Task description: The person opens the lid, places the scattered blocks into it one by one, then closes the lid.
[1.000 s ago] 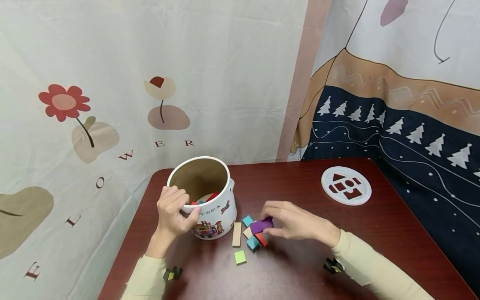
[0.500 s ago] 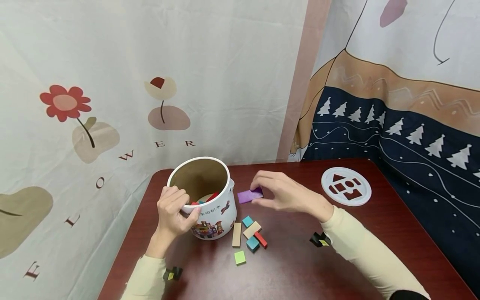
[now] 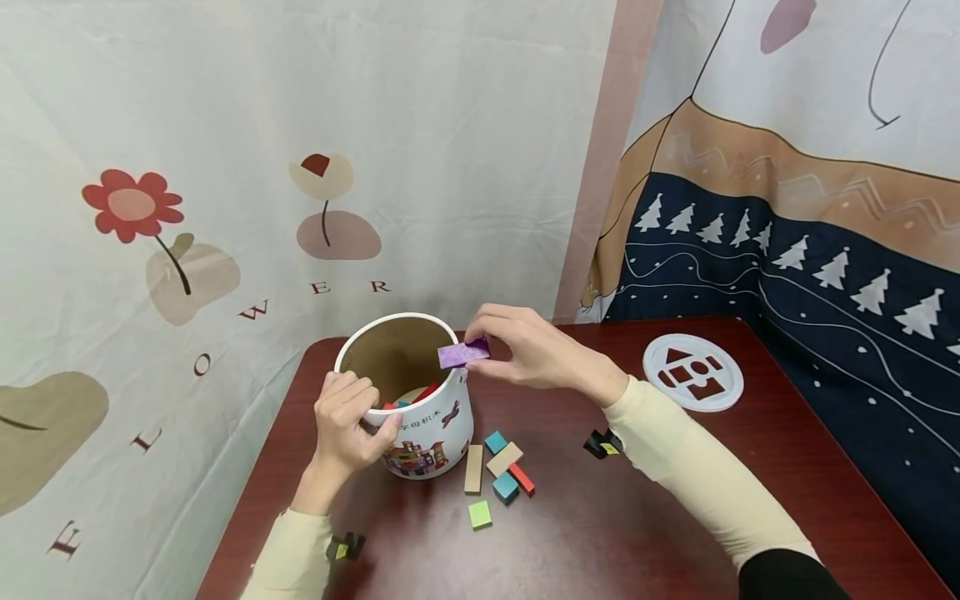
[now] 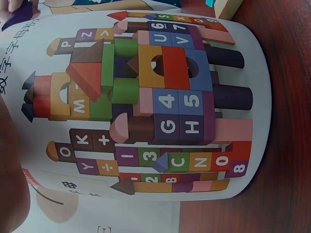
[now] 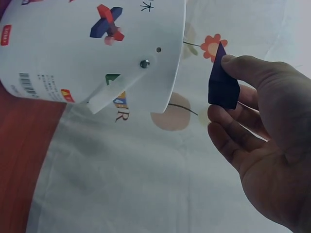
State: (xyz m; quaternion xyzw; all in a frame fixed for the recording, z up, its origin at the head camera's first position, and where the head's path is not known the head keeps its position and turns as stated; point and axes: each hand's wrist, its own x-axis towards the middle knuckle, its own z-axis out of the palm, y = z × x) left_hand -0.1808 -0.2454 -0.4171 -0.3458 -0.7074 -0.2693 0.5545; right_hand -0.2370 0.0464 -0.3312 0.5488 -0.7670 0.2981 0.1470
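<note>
My left hand (image 3: 347,419) grips the near-left rim of a white printed bucket (image 3: 431,437), which stands on the table with several coloured blocks (image 3: 411,398) at its bottom. In my right hand (image 3: 536,346) a purple rectangular block (image 3: 459,355) is pinched between thumb and fingers, at the bucket's right rim. The right wrist view shows the same purple block (image 5: 222,87) just beyond the bucket's rim. On the table to the right of the bucket lie wooden blocks: two plain ones (image 3: 473,470), two blue (image 3: 506,487), one red (image 3: 522,479) and one light green (image 3: 481,515).
A round white lid (image 3: 693,372) with shaped cutouts lies at the table's back right. Behind the dark red table (image 3: 600,533) hangs a printed cloth (image 3: 480,167). A white handle (image 5: 119,87) is fixed to the bucket's side.
My right hand has lifted the purple block off the small pile and carried it up and left to the bucket's rim. The left hand and the bucket have stayed put.
</note>
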